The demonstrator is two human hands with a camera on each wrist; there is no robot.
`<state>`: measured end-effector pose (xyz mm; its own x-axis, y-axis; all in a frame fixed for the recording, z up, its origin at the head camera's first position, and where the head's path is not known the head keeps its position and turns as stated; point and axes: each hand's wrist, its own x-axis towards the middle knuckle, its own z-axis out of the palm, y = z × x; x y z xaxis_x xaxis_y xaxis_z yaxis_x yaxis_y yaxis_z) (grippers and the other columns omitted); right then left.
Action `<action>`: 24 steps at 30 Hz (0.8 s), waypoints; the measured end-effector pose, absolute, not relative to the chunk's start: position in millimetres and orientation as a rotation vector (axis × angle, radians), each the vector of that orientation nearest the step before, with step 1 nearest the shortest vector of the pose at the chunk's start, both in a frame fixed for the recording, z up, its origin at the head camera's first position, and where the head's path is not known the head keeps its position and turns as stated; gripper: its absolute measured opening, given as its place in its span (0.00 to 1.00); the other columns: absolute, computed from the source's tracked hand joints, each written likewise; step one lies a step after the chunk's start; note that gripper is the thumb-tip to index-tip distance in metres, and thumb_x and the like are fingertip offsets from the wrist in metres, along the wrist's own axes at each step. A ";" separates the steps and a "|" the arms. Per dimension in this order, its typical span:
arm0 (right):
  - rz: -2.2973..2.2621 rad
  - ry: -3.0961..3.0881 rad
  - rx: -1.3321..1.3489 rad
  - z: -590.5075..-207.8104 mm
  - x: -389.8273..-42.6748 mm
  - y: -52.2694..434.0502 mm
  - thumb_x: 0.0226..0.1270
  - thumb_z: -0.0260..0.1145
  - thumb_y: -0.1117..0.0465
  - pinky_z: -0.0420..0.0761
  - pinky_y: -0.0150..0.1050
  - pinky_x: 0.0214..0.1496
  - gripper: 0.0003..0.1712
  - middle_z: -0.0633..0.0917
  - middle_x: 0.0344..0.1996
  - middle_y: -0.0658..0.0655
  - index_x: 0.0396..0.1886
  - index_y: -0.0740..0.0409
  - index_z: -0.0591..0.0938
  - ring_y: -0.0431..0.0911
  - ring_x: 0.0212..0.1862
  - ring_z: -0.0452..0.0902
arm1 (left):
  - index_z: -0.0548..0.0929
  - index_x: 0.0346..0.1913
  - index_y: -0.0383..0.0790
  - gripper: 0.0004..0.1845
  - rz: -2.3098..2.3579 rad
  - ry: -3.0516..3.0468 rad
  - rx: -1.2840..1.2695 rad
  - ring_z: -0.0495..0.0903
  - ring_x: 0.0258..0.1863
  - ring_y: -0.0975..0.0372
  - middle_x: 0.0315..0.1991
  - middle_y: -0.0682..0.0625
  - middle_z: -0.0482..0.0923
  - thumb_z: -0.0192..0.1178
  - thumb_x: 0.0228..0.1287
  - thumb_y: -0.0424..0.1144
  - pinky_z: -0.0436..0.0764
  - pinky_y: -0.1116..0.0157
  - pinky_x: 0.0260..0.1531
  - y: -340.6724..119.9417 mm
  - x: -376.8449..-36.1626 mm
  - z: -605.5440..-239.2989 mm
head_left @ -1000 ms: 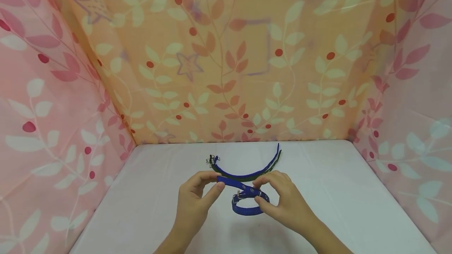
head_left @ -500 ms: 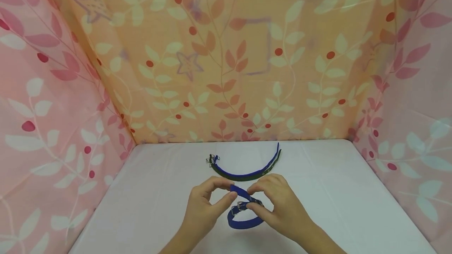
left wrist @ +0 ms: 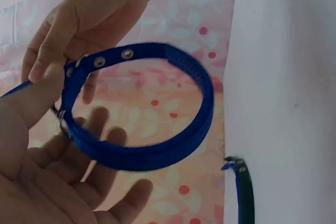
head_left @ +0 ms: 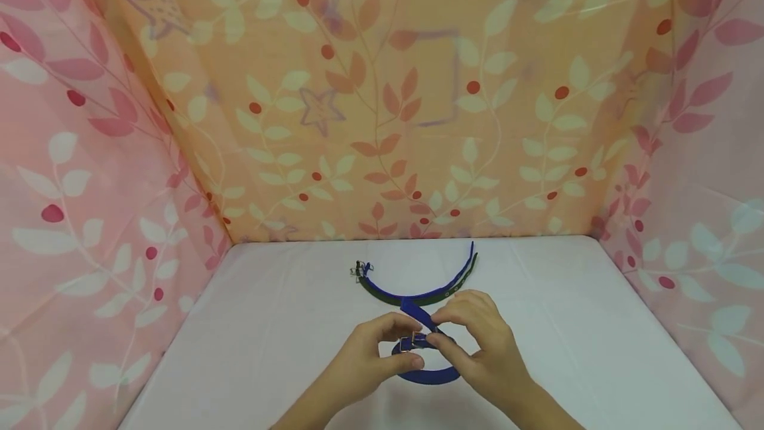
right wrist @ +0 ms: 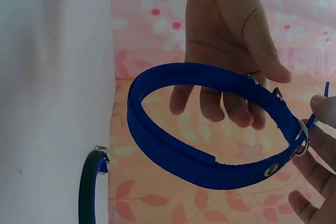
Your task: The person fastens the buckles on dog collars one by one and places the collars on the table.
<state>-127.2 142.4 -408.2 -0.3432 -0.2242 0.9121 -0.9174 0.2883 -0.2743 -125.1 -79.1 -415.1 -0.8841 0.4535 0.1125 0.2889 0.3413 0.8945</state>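
A blue buckle collar (head_left: 432, 375) is looped into a ring and held up over the table, with metal eyelets along its strap. My right hand (head_left: 483, 334) pinches the strap between thumb and fingers beside the buckle (head_left: 413, 338). From that pinch the strap's loose end sticks up to the left in the head view. My left hand (head_left: 376, 354) is around the collar's left side, thumb and fingers apart. In the right wrist view the left hand's fingers (right wrist: 212, 106) reach behind the ring, spread and loose. The right hand's thumb (right wrist: 325, 108) lies at the strap near a metal loop.
Farther back on the white table (head_left: 268, 324), a dark green collar (head_left: 388, 298) and another blue collar (head_left: 459, 275) lie together in a curve, metal buckles at the left end. Leaf-patterned cloth walls (head_left: 382, 118) enclose the table at the back and both sides.
The left hand has let go of the strap's loose end and moved down and right to the collar's buckle side. The right hand keeps its pinch on the strap; the end now points up.
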 end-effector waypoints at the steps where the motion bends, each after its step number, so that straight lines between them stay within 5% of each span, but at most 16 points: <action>1: 1.095 -1.746 1.036 -408.0 -126.7 141.7 0.70 0.72 0.54 0.69 0.35 0.65 0.14 0.86 0.36 0.53 0.42 0.61 0.84 0.48 0.46 0.76 | 0.84 0.53 0.56 0.17 1.590 2.418 0.682 0.84 0.50 0.64 0.47 0.62 0.86 0.71 0.63 0.52 0.84 0.58 0.52 -78.2 -124.2 -415.6; 7: 1.108 -1.756 1.010 -407.7 -125.2 141.1 0.72 0.70 0.53 0.69 0.34 0.65 0.18 0.86 0.38 0.52 0.49 0.64 0.84 0.47 0.47 0.77 | 0.86 0.51 0.51 0.12 1.800 2.347 0.672 0.86 0.41 0.63 0.43 0.55 0.88 0.68 0.68 0.47 0.84 0.69 0.43 -74.4 -121.0 -414.7; 24: 1.042 -1.794 1.031 -406.8 -124.4 140.4 0.74 0.67 0.54 0.68 0.36 0.68 0.18 0.88 0.40 0.52 0.54 0.62 0.85 0.45 0.45 0.80 | 0.85 0.51 0.52 0.13 1.824 2.387 0.814 0.84 0.34 0.67 0.40 0.53 0.86 0.70 0.66 0.46 0.86 0.68 0.38 -69.2 -114.7 -419.6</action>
<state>-124.4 140.4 -406.8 -0.3466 -0.2484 0.9045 -0.9088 0.3278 -0.2582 -114.7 -69.2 -419.6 -0.8628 0.4183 0.2840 0.3840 0.1768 0.9063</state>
